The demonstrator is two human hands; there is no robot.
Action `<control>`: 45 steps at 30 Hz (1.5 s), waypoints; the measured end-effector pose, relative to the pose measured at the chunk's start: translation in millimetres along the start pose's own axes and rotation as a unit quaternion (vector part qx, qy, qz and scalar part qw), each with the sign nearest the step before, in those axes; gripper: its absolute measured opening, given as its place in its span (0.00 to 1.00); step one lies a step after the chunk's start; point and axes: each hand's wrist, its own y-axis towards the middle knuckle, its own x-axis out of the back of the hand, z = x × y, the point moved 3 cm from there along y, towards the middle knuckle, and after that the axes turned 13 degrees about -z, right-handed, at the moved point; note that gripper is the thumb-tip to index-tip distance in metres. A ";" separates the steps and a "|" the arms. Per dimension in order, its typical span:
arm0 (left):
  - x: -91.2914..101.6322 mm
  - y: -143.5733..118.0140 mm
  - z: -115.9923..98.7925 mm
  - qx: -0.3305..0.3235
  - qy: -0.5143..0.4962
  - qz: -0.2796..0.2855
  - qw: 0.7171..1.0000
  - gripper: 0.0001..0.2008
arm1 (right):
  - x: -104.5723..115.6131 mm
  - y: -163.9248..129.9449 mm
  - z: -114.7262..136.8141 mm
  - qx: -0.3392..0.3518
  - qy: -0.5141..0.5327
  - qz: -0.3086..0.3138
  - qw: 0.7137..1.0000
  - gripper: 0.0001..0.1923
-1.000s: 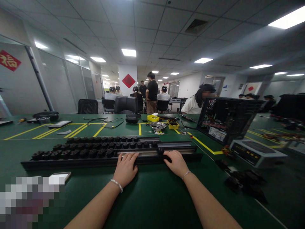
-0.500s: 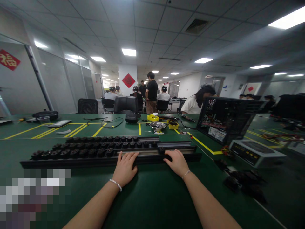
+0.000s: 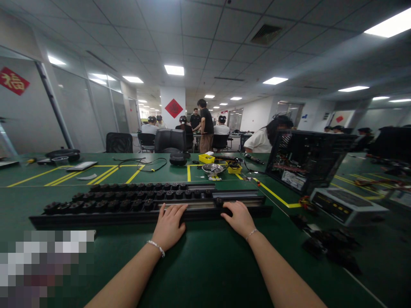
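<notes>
A long black rail frame [image 3: 96, 220] lies across the green table in front of me, with rows of black round knobs [image 3: 109, 203] set along its left part. My left hand [image 3: 169, 226] rests flat on the frame's front edge, fingers spread on a metal strip. My right hand [image 3: 238, 218] lies on the same edge a little to the right, its fingers curled near a black knob at the rail's middle. Both wrists wear thin bracelets. Neither hand lifts anything.
An open black computer case [image 3: 305, 160] and a grey unit [image 3: 346, 206] stand at the right, with loose black parts [image 3: 327, 246] nearer. Yellow bins and a metal bowl [image 3: 212, 169] sit further back. Several people sit and stand beyond the table.
Almost nothing differs. Both hands stay on the frame's front edge; the view has shifted very slightly.
</notes>
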 end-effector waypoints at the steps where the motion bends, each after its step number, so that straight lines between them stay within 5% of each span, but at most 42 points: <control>1: 0.2 0.0 -0.3 0.000 0.000 0.000 1.000 0.26 | -0.2 0.1 -0.3 0.000 0.000 -0.001 1.000 0.10; 45: -1.3 0.0 0.5 0.002 -0.003 -0.002 1.000 0.27 | 7.4 1.1 -2.2 -0.032 -0.044 -0.013 0.998 0.12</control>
